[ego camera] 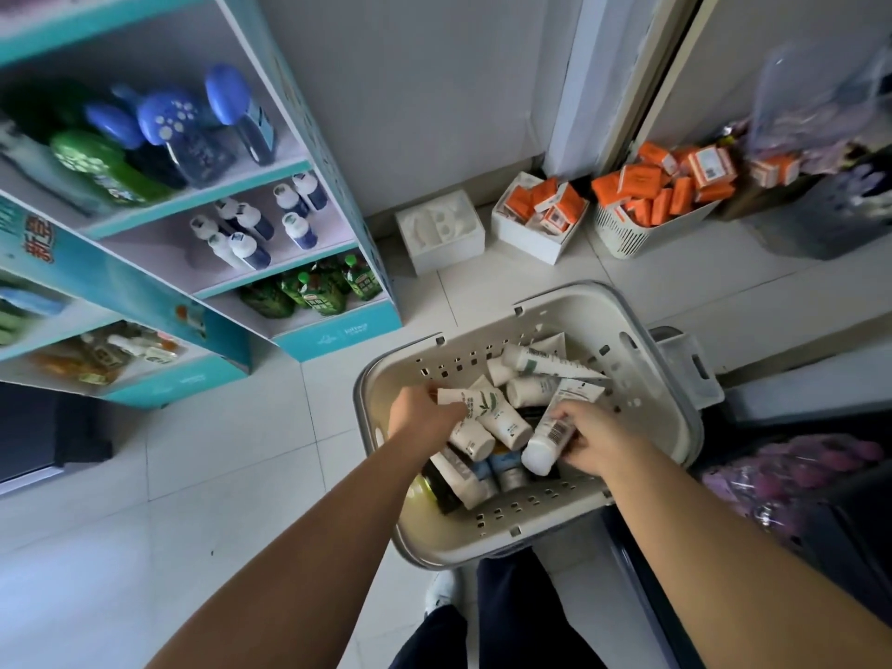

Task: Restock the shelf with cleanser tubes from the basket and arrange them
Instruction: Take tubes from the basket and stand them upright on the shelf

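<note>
Down over tiled floor point(217, 475), left hand point(425, 420) and right hand point(596, 439) grip tubes point(502, 420) in the basket point(531, 304).

No legible text anywhere

Orange cartons point(661, 185) fill white box point(531, 241), slatted bin point(622, 234); foam insert point(439, 224) beside.

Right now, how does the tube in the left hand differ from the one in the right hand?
The leaf-print tube in the left hand shows green leaves; the barcode tube in the right hand shows a black barcode. The leaf-print tube looks cream, the barcode tube whiter with a rounded cap. Both are gripped inside the basket, caps towards the camera.
</note>
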